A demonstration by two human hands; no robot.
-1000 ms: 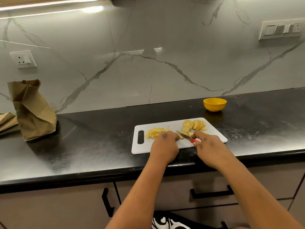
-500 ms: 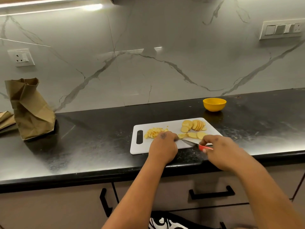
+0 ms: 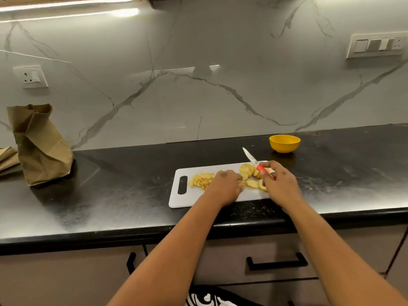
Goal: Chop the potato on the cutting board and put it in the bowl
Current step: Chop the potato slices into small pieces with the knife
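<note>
Chopping part done: a diced pile (image 3: 201, 179) lies at the board's (image 3: 220, 200) left end and slices (image 3: 249, 171) remain at its right end, left hand (image 3: 225, 186) pressing on one, right hand (image 3: 279, 183) pinching the raised knife (image 3: 254, 161), bowl (image 3: 284, 143) at the counter's rear apparently unfilled

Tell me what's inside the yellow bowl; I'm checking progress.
Nothing visible: the yellow bowl shows only its rim and far inner wall. Its bottom is hidden by the near wall. Potato pieces lie on the cutting board.

Black countertop (image 3: 123, 195): white cutting board (image 3: 220, 168), yellow bowl (image 3: 284, 143), paper bag (image 3: 37, 144).
</note>
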